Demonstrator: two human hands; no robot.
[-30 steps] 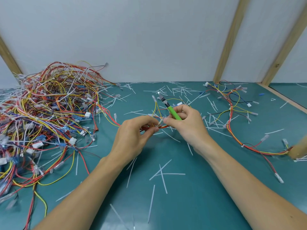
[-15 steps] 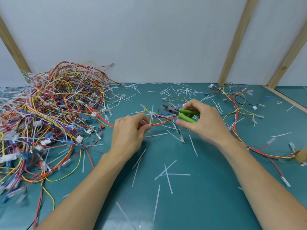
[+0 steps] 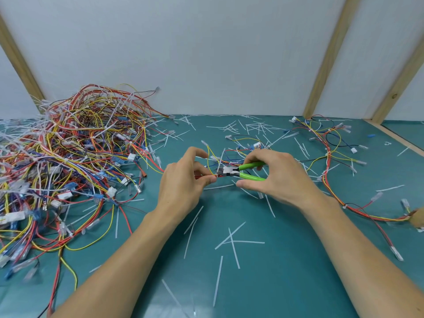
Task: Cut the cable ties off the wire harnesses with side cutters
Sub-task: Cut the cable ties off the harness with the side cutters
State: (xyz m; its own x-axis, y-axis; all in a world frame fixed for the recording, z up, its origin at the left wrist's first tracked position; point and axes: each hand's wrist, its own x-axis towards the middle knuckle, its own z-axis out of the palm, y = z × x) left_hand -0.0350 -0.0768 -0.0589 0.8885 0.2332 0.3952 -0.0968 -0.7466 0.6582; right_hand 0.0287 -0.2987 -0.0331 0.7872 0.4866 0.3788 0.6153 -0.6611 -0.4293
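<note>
Teal matting covers the table (image 3: 286, 283), which is bounded at the back by a white wall (image 3: 206, 53) with slanted wooden battens (image 3: 325, 58). On the left side of the table rests a large tangled pile of wires (image 3: 68, 161) in red, yellow, blue and white, with white connectors among them. A looser wire harness (image 3: 330, 171) trails along the right side, well apart from the pile. Cut white cable ties (image 3: 231, 239) are scattered over the mat, densest near the back edge. At centre, the person's left hand (image 3: 183, 184) pinches a thin bundle of wires (image 3: 214, 176) between thumb and fingertips, the other fingers curled. The right hand (image 3: 277, 177) grips the green handles of the side cutters (image 3: 241, 172), fingers over the upper handle and thumb beneath the lower one. The cutter jaws point left and meet the bundle just beside the left fingertips; whether a tie lies between them cannot be told.
</note>
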